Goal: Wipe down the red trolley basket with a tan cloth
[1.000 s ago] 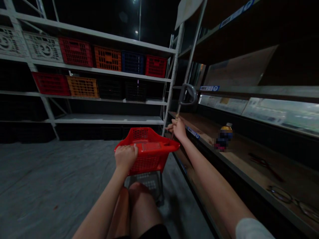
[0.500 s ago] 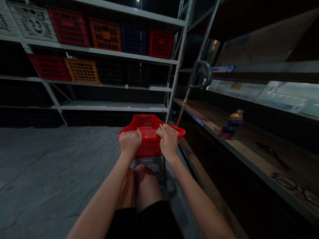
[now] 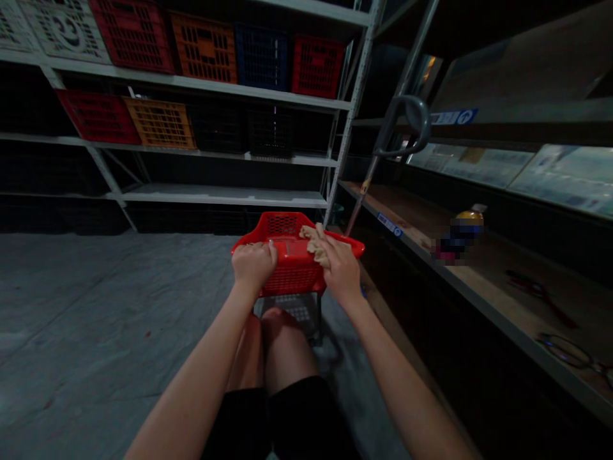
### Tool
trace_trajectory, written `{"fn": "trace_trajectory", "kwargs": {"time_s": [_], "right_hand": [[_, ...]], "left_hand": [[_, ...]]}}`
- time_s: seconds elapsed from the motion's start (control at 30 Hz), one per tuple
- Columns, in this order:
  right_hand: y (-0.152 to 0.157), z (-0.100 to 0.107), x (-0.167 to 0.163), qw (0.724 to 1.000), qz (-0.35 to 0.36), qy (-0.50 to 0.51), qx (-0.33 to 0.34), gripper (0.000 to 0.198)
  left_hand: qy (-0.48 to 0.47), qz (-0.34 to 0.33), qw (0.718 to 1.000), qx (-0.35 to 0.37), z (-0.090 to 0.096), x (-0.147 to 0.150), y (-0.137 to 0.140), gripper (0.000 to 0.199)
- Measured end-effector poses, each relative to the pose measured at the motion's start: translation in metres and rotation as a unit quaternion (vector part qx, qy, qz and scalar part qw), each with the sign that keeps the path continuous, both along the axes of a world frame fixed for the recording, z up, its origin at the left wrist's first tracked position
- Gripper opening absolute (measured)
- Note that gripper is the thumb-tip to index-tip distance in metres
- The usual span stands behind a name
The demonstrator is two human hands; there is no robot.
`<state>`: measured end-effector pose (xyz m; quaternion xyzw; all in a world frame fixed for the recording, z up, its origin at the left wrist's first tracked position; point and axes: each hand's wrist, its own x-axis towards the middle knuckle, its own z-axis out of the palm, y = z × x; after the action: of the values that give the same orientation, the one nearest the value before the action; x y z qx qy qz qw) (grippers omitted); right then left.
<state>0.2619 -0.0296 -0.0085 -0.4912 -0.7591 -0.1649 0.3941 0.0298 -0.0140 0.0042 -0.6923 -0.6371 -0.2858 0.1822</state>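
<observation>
A red plastic shopping cart (image 3: 292, 280) stands in front of my knees, its basket pierced with small holes. My left hand (image 3: 255, 263) is closed around the left part of its red handle (image 3: 290, 249), thumb on top. At the right part of the handle, my right hand (image 3: 343, 268) holds a crumpled beige cloth (image 3: 318, 253) under its fingers. Some cloth sticks out to the left of the fingertips, over the handle. The palm side of the right hand is hidden.
Ahead, a metal rack (image 3: 230, 195) bears coloured crates, among them an orange crate (image 3: 204, 48). Close on the right runs a shelf (image 3: 483, 287) with a bottle (image 3: 460, 233), red-handled tool (image 3: 541, 294) and glasses (image 3: 565, 351). A grey-handled pole (image 3: 405, 124) leans there.
My right hand has shifted right along the handle, and more of the crumpled cloth shows. My left hand keeps its hold on the handle. The view has tilted slightly downward.
</observation>
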Motion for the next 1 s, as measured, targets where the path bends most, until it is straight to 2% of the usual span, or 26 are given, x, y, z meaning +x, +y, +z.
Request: {"fn": "trace_trajectory", "kwargs": {"time_s": [0.1, 0.2, 0.33, 0.47, 0.6, 0.7, 0.77, 0.87, 1.0], "right_hand": [[0.013, -0.002, 0.052, 0.997, -0.05, 0.052, -0.024, 0.039], [0.019, -0.005, 0.064, 0.989, -0.066, 0.128, -0.028, 0.038], [0.012, -0.01, 0.022, 0.984, -0.073, 0.164, 0.016, 0.05], [0.004, 0.0, -0.032, 0.984, -0.043, 0.175, 0.004, 0.054], [0.006, 0.021, -0.073, 0.989, 0.067, 0.126, -0.041, 0.043], [0.006, 0.03, -0.089, 0.985, 0.129, 0.095, -0.058, 0.042], [0.005, 0.029, -0.087, 0.983, 0.156, 0.078, -0.052, 0.047], [0.005, 0.018, -0.066, 0.983, 0.175, 0.044, -0.036, 0.057], [0.016, 0.002, -0.021, 0.992, 0.111, 0.053, -0.014, 0.052]], "left_hand": [[-0.017, 0.0, 1.0, -0.003, 0.0, 0.003, 0.0, 0.058], [-0.033, -0.003, 0.999, -0.012, 0.002, 0.01, -0.002, 0.06], [-0.049, 0.001, 0.999, -0.009, 0.003, 0.017, -0.005, 0.064], [-0.043, 0.017, 0.999, 0.008, 0.003, 0.017, -0.005, 0.067], [-0.014, 0.021, 0.999, -0.021, 0.008, 0.015, -0.008, 0.065], [0.038, -0.032, 0.994, -0.092, 0.017, 0.002, -0.007, 0.056], [0.056, -0.063, 0.988, -0.131, 0.022, -0.016, -0.001, 0.056], [0.037, -0.1, 0.985, -0.137, 0.02, -0.052, 0.014, 0.059], [-0.076, -0.166, 0.979, -0.088, -0.002, -0.08, 0.027, 0.054]]}}
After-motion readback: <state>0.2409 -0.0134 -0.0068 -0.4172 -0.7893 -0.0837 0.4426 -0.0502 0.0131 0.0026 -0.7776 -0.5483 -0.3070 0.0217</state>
